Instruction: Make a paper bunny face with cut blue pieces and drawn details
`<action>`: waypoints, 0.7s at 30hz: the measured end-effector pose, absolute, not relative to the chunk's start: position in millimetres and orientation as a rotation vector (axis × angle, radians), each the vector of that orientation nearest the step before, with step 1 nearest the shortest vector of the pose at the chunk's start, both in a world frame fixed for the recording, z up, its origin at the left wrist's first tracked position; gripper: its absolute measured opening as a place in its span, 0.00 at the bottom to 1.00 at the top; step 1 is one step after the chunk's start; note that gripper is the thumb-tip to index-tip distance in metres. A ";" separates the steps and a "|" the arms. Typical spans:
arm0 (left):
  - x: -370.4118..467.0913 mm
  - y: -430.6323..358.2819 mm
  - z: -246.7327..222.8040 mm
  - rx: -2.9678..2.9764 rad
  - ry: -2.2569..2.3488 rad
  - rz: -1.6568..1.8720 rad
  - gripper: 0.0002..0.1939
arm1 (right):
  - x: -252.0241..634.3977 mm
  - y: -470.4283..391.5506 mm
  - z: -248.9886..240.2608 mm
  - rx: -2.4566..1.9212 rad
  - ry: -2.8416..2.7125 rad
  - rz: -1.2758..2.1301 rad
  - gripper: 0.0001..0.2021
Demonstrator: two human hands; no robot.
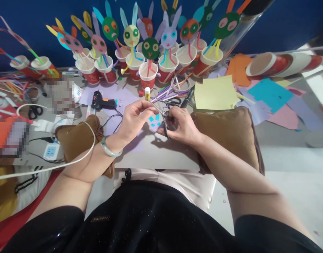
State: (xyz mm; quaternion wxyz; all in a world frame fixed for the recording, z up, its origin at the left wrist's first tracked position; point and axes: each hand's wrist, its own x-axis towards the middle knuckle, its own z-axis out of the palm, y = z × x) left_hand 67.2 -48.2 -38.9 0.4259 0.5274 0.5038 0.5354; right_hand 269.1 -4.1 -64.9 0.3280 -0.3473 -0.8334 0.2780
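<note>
My right hand [184,124] has its fingers in the dark handles of a pair of scissors [165,128]. The metal blades point up and left, toward my left hand [136,116]. The fingers of that hand are pinched together at the blades; anything between them is too small to make out. Below the blades, on the table, is a small lilac paper rabbit face [154,125] with blue eyes and blue ears, partly covered by my hands. A glue stick [147,93] with a yellow label stands just beyond my left fingers.
Red paper cups [147,81] with rabbit-faced stick figures line the back. A black glue gun [104,102] lies left, yellow paper [215,92] right. Brown cushions [226,135] sit under both forearms. A white cable [79,160] crosses near my left arm. Spare scissors [35,111] lie far left.
</note>
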 end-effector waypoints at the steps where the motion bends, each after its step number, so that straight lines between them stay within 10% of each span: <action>1: 67.0 -48.3 -39.4 1.337 1.263 1.347 0.06 | 269.0 -4.3 -65.6 -0.911 -2.194 0.723 0.28; 21: 65.5 -49.2 -42.5 1.404 1.230 1.417 0.05 | 267.4 -3.2 -69.6 -0.895 -2.186 0.795 0.30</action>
